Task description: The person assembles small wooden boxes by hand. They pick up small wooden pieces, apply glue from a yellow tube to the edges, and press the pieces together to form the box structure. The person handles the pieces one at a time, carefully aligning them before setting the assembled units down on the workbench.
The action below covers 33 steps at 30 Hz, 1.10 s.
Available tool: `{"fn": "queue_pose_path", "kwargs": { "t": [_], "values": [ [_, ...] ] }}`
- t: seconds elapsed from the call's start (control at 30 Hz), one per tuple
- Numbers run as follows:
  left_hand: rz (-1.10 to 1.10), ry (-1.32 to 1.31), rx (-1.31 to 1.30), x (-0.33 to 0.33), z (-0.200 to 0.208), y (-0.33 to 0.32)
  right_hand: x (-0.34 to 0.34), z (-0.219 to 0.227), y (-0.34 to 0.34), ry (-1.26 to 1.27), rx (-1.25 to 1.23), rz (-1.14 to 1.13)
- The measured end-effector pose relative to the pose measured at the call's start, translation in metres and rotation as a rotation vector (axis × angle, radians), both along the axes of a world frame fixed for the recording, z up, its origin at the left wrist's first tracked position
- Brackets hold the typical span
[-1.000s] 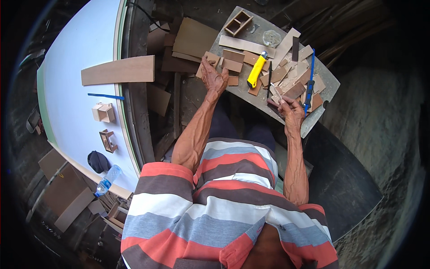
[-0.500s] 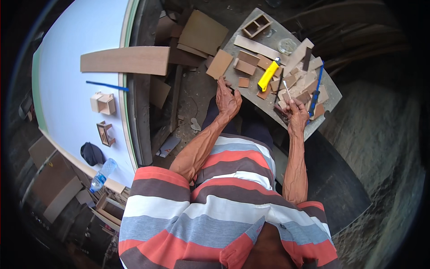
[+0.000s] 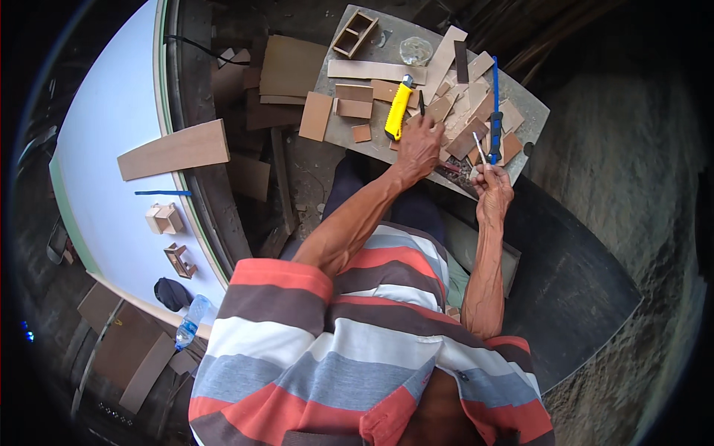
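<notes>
My right hand (image 3: 494,193) pinches a thin white-tipped stick (image 3: 480,147), tip upward, at the near right edge of the work board. My left hand (image 3: 422,151) reaches over the wood pieces with fingers bent and apart. A slim black stick (image 3: 422,102) pokes out beyond its fingertips; whether they grip it is hidden. Just left of those fingers lies a yellow utility knife (image 3: 399,111). A blue-handled tool (image 3: 495,126) with a long blue shaft lies beyond my right hand. Thin wood offcuts (image 3: 462,111) lie heaped between the hands and the far edge.
A small two-compartment wooden box (image 3: 355,33) and a clear glass dish (image 3: 416,51) sit on the grey board (image 3: 532,111). To the left, a white table (image 3: 111,149) carries a long wood strip (image 3: 175,149), small wooden models (image 3: 164,218), a dark cap (image 3: 172,294) and a plastic bottle (image 3: 193,322).
My left hand has moved right, from the board's near left edge to over the black stick. My right hand keeps its pinch on the white-tipped stick. The whole view has shifted.
</notes>
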<state>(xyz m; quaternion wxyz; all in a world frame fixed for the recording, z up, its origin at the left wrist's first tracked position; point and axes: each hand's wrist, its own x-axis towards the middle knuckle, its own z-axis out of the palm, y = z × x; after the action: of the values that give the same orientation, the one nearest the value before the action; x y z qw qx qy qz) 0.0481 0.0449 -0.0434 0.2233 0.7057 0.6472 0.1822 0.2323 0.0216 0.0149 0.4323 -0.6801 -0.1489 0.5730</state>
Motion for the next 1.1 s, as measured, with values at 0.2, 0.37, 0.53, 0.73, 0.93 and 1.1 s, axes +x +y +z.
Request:
{"fn": "queue_pose_path", "kwargs": {
  "t": [0.2, 0.37, 0.53, 0.73, 0.93, 1.1],
  "values": [
    [-0.184, 0.167, -0.054, 0.013, -0.005, 0.011, 0.015, 0.001, -0.008, 0.153, -0.004, -0.028],
    [-0.153, 0.128, 0.001, 0.015, -0.007, 0.007, 0.022, 0.002, -0.004, 0.181, -0.025, 0.007],
    [0.056, 0.044, 0.013, 0.011, -0.004, 0.001, 0.028, -0.003, -0.003, 0.215, 0.005, 0.001],
    [-0.023, 0.048, -0.042, 0.004, -0.007, -0.005, 0.033, 0.0, -0.006, 0.209, -0.037, 0.026],
    [-0.199, 0.106, 0.011, 0.006, -0.01, 0.002, 0.034, 0.002, -0.011, 0.175, -0.051, 0.03],
    [-0.284, 0.261, -0.032, 0.009, -0.01, 0.013, 0.033, 0.009, -0.01, 0.176, -0.061, 0.033]
  ]
}}
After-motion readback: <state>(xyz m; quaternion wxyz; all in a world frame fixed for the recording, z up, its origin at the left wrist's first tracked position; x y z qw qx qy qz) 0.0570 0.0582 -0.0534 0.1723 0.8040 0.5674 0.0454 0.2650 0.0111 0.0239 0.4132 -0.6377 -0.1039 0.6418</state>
